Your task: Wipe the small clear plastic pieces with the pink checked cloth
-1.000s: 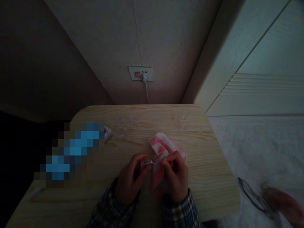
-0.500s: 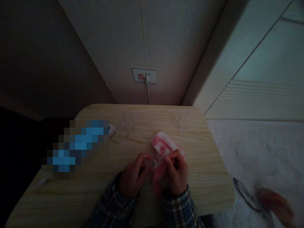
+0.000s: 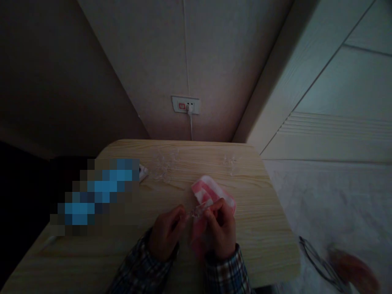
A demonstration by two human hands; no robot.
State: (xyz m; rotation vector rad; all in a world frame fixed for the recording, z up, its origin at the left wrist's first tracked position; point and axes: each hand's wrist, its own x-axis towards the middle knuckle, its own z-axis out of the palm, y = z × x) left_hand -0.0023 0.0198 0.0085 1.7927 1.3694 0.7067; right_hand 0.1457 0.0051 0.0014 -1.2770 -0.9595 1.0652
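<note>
Between my hands is a small clear plastic piece (image 3: 196, 211); its exact kind is hard to make out in the dim light. My left hand (image 3: 164, 233) pinches its left end between thumb and fingers. With thumb and forefinger, my right hand (image 3: 223, 228) grips a fold of a pink and white cloth (image 3: 214, 185) at the piece's right end. The rest of the cloth lies on the table beyond and beneath my right hand. Several similar clear pieces (image 3: 164, 165) stand at the back left, and more clear pieces (image 3: 230, 162) at the back right.
The light wood table (image 3: 260, 241) has rounded corners and stands against a wall. A blurred-out blue item (image 3: 104, 188) lies at the left. A plugged-in cable (image 3: 191, 124) hangs from the wall socket (image 3: 186, 105). On the floor at right are dark loops and a reddish object (image 3: 353, 267).
My left hand has turned and closed more tightly on the clear piece's end. The right hand keeps its pinch on the cloth. The whole view has shifted slightly.
</note>
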